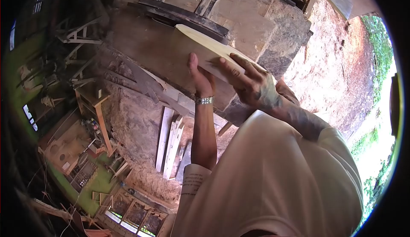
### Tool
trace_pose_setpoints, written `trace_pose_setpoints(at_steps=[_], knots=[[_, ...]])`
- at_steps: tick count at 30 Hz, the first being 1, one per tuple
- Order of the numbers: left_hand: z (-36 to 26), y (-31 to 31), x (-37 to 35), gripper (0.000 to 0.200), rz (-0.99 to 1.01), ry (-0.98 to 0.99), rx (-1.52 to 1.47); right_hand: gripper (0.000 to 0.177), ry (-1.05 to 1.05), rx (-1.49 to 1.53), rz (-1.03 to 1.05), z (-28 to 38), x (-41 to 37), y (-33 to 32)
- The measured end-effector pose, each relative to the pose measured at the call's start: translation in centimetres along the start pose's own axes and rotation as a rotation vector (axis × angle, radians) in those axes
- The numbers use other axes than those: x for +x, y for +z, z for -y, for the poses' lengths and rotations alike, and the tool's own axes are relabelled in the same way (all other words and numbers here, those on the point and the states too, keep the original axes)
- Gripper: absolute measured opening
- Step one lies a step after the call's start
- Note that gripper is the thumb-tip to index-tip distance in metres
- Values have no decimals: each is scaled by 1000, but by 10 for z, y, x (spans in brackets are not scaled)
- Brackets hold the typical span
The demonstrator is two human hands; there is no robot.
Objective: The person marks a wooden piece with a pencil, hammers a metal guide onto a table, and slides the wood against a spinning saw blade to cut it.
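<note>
A pale wooden board stands on edge along the wooden worktop, its far end close to a dark straight bar. My right hand grips the board near its close end, fingers over the top edge and against the near side. My left hand, with a metal watch at the wrist, is at the board's near side. Its thumb points up, and its other fingers are partly hidden against the board, closed on it.
Two slotted arms join the bar across the worktop. Cut planks lean below the bench on the dirt floor. A wooden stand and window frames are at lower left. Bright daylight and greenery lie to the right.
</note>
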State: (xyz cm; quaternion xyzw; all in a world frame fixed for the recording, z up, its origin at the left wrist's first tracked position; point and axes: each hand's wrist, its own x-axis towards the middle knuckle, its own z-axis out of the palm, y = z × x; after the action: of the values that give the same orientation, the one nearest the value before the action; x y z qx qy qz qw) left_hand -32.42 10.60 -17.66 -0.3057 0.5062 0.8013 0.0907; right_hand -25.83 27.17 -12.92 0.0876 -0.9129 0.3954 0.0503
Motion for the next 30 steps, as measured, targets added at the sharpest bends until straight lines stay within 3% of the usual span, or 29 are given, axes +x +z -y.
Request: trace_pose_setpoints(at_steps=[13,17,18,19,21,23,24,27,28,30], knots=[[-4,-3,1,70,137,-4,-30,80,-10,26,-17,10,4,0],[20,-27,13,72,326,-124,-2,74,-46,58,-13,10,-9,-6],[45,-28,11,76,246,-61,12,70,-158,70,-41,10,-15,-15],[36,-12,-22,87,268,-21,79,66,-100,17,-49,8,-33,-21],[37,10,-85,92,207,-53,169,65,74,51,-97,7,-77,-34],[84,4,-112,95,288,100,206,65,5,-131,39,-9,-113,-55],[109,2,-124,97,316,140,196,63,-92,-189,-1,-23,-131,-59],[143,10,-170,120,371,1,95,53,-216,-139,-81,-61,-181,-69],[138,17,-179,126,411,116,147,54,-244,-207,-133,-70,-190,-69],[146,25,-188,136,477,258,211,59,-90,-183,-83,-116,-252,-84]])
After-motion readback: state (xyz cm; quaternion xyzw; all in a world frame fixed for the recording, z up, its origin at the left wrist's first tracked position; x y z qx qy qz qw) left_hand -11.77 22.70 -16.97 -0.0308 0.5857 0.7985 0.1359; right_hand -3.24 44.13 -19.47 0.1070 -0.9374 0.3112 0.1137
